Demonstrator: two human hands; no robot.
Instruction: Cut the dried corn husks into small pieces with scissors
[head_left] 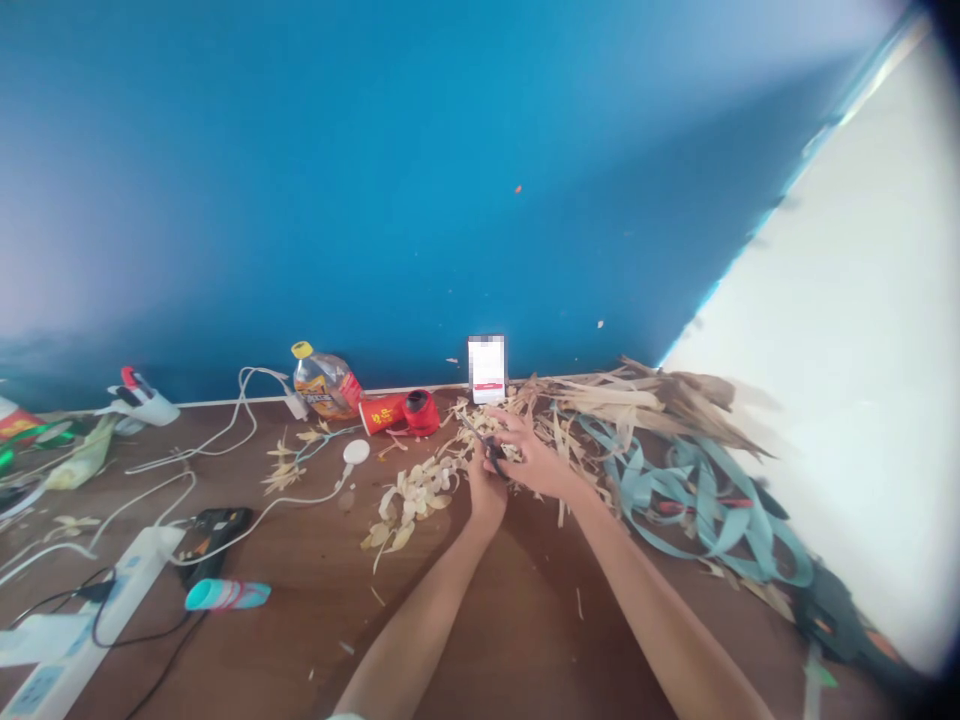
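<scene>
Near the middle of the table, my right hand (pixel 541 464) holds a pair of dark-handled scissors (pixel 491 452), its blades pointing up and to the left. My left hand (pixel 486 490) is just beside and below the scissors, fingers closed; what they pinch, if anything, is hidden. Around both hands lie cut pale husk pieces (pixel 427 482), shaped like petals. Long dry husk strips (pixel 600 395) are heaped behind and to the right of my right hand.
A lit phone (pixel 487 370) leans on the blue wall. Leftward are a red cup (pixel 382 412), a bottle (pixel 326 385), a white round charger (pixel 356 452), cables and a power strip (pixel 112 605). Blue-green ribbon (pixel 697 500) and a black glue gun (pixel 840 615) lie to the right.
</scene>
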